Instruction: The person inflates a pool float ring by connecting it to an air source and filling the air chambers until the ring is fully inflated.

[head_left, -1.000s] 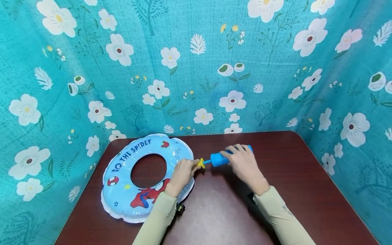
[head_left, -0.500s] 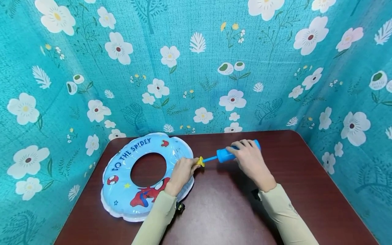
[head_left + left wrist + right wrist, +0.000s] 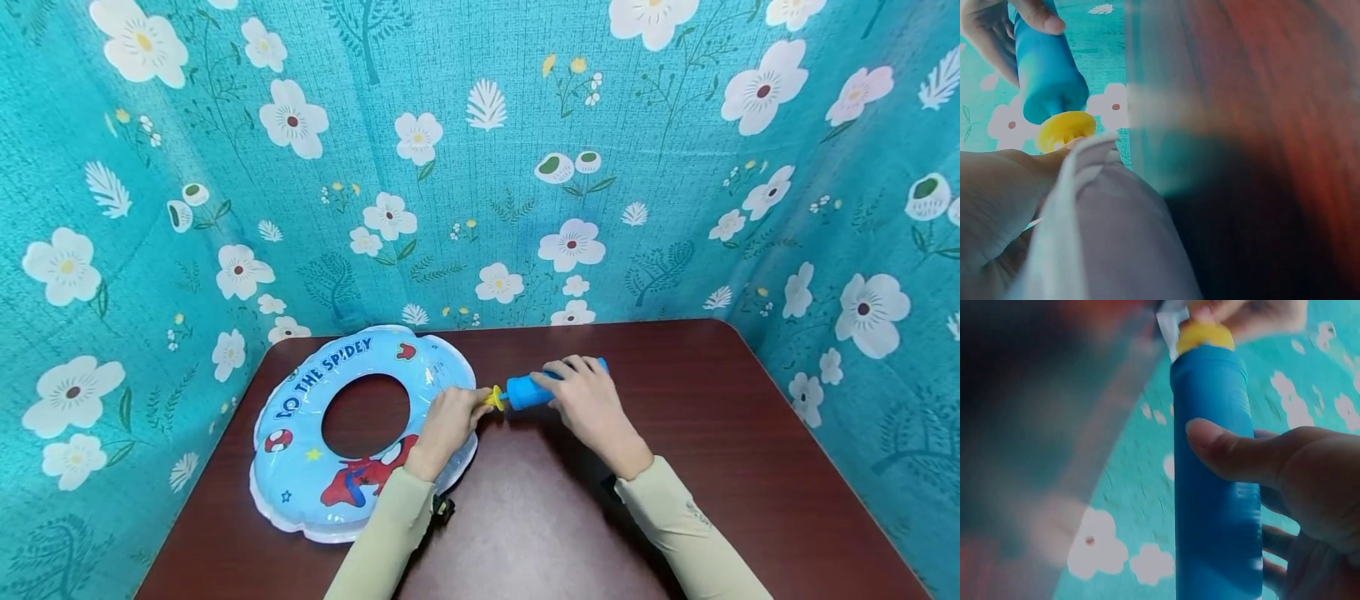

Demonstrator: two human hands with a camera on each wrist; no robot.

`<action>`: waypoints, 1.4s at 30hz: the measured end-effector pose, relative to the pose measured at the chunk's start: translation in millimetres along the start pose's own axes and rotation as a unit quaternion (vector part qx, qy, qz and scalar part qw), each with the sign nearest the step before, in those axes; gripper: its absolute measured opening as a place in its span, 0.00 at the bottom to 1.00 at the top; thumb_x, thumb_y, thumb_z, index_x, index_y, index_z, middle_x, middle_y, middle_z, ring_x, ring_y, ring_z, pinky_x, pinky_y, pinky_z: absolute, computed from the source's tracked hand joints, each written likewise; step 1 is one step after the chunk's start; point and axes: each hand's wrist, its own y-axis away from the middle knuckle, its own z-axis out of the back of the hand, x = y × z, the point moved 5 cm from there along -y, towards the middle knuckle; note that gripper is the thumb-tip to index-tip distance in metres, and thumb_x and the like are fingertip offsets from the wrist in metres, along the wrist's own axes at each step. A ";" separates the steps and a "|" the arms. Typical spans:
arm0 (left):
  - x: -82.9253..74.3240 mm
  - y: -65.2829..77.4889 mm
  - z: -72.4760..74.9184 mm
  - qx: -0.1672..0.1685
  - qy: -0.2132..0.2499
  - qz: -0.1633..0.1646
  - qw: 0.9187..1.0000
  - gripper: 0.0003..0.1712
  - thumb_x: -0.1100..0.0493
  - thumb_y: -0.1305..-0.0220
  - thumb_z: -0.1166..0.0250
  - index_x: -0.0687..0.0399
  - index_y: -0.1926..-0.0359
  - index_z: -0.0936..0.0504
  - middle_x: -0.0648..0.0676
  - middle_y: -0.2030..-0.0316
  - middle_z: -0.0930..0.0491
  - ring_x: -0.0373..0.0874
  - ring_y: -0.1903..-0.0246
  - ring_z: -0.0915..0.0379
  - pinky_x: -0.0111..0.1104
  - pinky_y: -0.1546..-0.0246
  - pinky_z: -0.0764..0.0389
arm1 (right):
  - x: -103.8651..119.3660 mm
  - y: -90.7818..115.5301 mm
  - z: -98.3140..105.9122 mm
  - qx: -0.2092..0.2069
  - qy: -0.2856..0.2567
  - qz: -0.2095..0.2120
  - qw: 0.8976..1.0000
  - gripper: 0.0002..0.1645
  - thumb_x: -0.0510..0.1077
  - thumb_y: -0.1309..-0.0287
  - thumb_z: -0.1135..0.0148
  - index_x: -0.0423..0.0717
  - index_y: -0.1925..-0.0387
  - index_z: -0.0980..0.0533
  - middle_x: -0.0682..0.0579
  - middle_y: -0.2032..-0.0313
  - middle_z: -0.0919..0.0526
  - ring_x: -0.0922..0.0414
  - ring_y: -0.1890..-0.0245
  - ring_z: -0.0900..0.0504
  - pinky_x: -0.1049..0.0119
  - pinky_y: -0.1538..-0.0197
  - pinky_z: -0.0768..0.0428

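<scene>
Nearest, two forearms in pale sleeves, the left sleeve (image 3: 378,542) and the right sleeve (image 3: 693,529), reach in over the near edge of a dark reddish-brown desk (image 3: 525,525). A small black device (image 3: 443,509) sits at the left wrist.

Beyond the left sleeve, on the desk's left half, lies a round inflatable swim ring (image 3: 288,467), light blue with a red cartoon hero and lettering ending in "THE SPIDEY". It looks plump, with its far rim up by the desk's far edge, toward the far left corner.

At the ring's right side, the left hand (image 3: 447,425) has its fingers closed on the yellow flanged tip (image 3: 496,398) of a hand pump. Whether that tip sits in a valve cannot be told; the hand covers the spot.

Just right of the desk's middle, closer to the far edge than the near one, the right hand (image 3: 592,408) grips the pump's blue barrel (image 3: 527,392), thumb on one side and fingers round the other. The barrel is held above the desk, tilted slightly, with only a short length of blue rod (image 3: 505,398) between it and the yellow tip.

The step in hand appears to be pumping air, near the end of a push. The next move would likely call for drawing the barrel rightward while the left hand steadies the tip.

Past the far edge hangs a turquoise floral curtain (image 3: 450,75).
</scene>
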 end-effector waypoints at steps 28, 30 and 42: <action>-12.4 0.1 0.2 -0.025 -0.070 -0.024 0.997 0.12 0.58 0.28 0.28 0.56 0.48 0.15 0.53 0.58 0.12 0.46 0.60 0.15 0.38 0.60 0.12 | 7.9 0.3 6.7 -0.012 0.006 0.012 1.000 0.31 0.43 0.49 0.14 0.54 0.42 0.13 0.47 0.46 0.11 0.45 0.46 0.17 0.45 0.42 0.19; -13.1 0.6 -0.6 -0.021 -0.073 -0.019 0.997 0.15 0.59 0.28 0.28 0.57 0.44 0.16 0.55 0.54 0.12 0.48 0.57 0.15 0.40 0.57 0.11 | 9.7 0.6 5.7 -0.015 0.008 0.011 1.000 0.31 0.43 0.50 0.14 0.55 0.42 0.13 0.47 0.46 0.11 0.45 0.47 0.17 0.46 0.42 0.19; -11.1 -1.6 -0.3 -0.032 -0.058 -0.013 0.998 0.13 0.57 0.24 0.32 0.55 0.43 0.15 0.53 0.52 0.16 0.48 0.54 0.20 0.38 0.55 0.12 | -28.8 5.1 32.0 -0.011 -0.023 -0.025 0.999 0.33 0.41 0.55 0.11 0.53 0.44 0.12 0.47 0.47 0.10 0.44 0.46 0.17 0.42 0.42 0.20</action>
